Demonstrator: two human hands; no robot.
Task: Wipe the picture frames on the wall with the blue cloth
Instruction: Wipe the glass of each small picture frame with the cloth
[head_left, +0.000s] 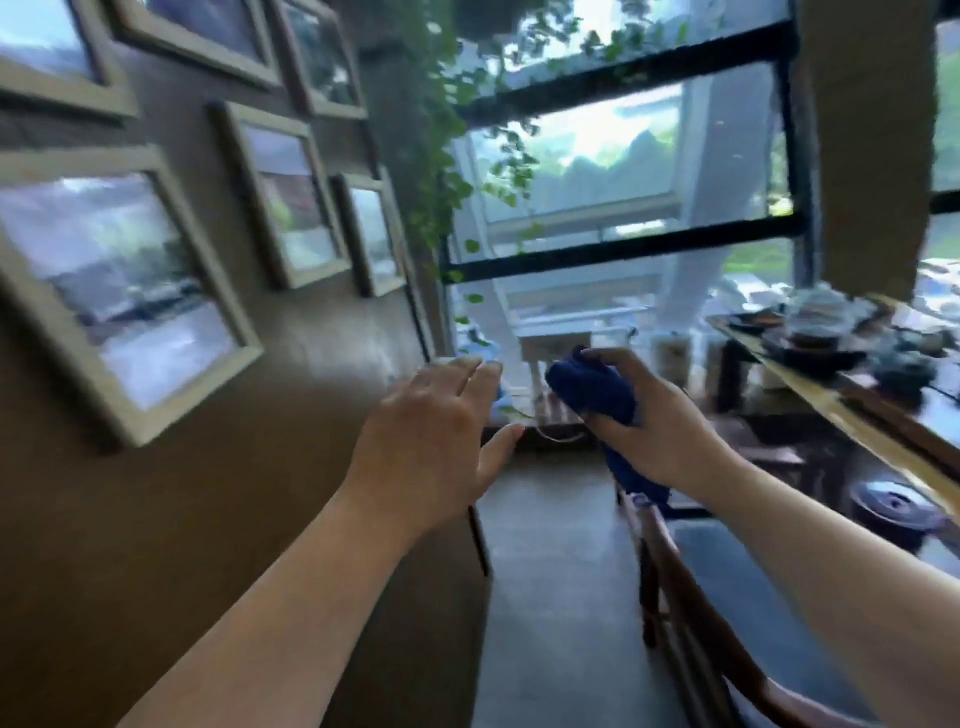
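Observation:
Several light wooden picture frames hang on the brown wall at the left; the largest picture frame is nearest, with a smaller frame and another frame further along. My right hand is shut on a bunched dark blue cloth, held in mid-air away from the wall. My left hand is open with fingers spread, empty, just to the right of the wall and below the frames. Neither hand touches a frame. The view is blurred.
A long wooden table with tea ware stands at the right, with a dark wooden chair beside it. A narrow floor aisle runs between wall and chair. Hanging vines and a large window lie ahead.

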